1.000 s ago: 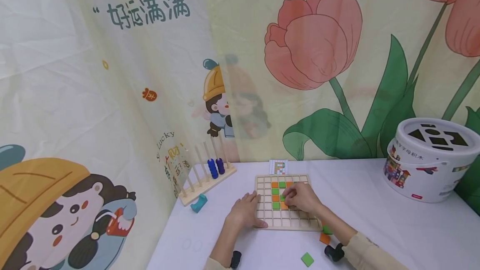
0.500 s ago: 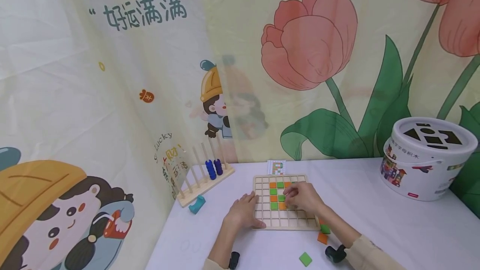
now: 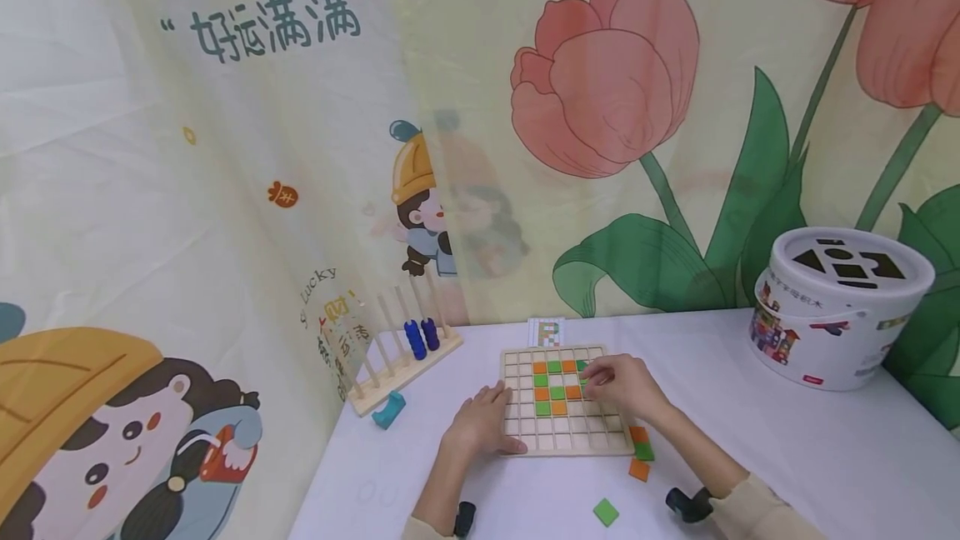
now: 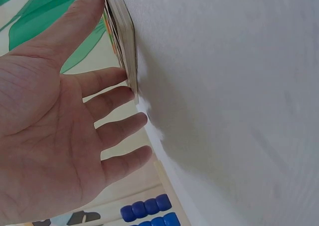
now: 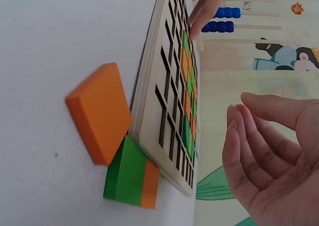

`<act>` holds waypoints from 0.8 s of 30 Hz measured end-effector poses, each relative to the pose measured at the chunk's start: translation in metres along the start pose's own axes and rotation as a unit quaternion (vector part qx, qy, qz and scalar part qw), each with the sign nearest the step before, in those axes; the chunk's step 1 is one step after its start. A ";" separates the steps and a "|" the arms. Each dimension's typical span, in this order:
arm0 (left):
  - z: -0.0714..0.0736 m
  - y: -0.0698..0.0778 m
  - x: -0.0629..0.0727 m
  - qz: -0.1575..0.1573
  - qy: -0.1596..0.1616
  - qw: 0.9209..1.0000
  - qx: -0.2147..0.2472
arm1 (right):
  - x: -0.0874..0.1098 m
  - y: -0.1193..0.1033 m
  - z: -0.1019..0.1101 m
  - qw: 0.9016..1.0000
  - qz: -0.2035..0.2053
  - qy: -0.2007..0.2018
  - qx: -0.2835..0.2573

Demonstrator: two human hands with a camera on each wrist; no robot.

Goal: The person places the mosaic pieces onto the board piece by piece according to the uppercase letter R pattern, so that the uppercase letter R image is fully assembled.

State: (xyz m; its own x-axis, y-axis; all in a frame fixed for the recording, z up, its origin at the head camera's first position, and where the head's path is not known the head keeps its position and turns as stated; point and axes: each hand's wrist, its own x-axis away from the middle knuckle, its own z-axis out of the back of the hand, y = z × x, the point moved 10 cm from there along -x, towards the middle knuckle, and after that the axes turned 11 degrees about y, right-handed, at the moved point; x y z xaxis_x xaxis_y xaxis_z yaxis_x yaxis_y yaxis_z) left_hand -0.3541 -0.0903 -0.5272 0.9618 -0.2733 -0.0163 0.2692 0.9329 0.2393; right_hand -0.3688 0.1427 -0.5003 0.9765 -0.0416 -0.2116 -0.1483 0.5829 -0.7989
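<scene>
A wooden grid board (image 3: 573, 442) lies on the table, with orange and green square tiles in some of its cells. My left hand (image 3: 480, 423) rests along its left side, thumb at the near corner. In the left wrist view the fingers (image 4: 107, 104) are straight and some fingertips touch the board's edge. My right hand (image 3: 628, 388) is over the board's right part, beside an orange tile (image 3: 573, 392) and a green tile (image 3: 582, 367). In the right wrist view its fingers (image 5: 244, 151) curl towards the thumb, and no tile shows between them.
Loose tiles lie by the board's near right corner, among them an orange tile (image 3: 639, 470) and a green tile (image 3: 644, 451). Another green tile (image 3: 606, 512) lies nearer. A patterned card (image 3: 546, 332), peg abacus (image 3: 405, 373), teal block (image 3: 389, 410) and white bucket (image 3: 840, 315) stand around.
My right hand has shifted right across the board, uncovering an orange tile in the third row. My left hand stays at the board's side. The head view has turned slightly right.
</scene>
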 end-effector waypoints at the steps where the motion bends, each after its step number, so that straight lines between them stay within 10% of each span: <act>1: 0.000 -0.001 0.000 0.001 0.001 1.000 -0.001 | 0.000 0.001 0.002 1.000 0.000 0.001 0.002; 24: -0.001 0.000 -0.001 0.000 0.002 1.000 -0.007 | 0.033 0.040 0.024 0.998 -0.020 -0.051 0.033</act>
State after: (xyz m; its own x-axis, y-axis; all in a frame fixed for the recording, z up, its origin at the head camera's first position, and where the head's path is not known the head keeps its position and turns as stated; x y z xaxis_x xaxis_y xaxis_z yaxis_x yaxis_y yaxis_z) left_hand -0.3547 -0.0903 -0.5279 0.9621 -0.2720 -0.0195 0.2693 0.9360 0.2266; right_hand -0.3384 0.1841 -0.5255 0.9926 0.0146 -0.1202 -0.1021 0.6350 -0.7658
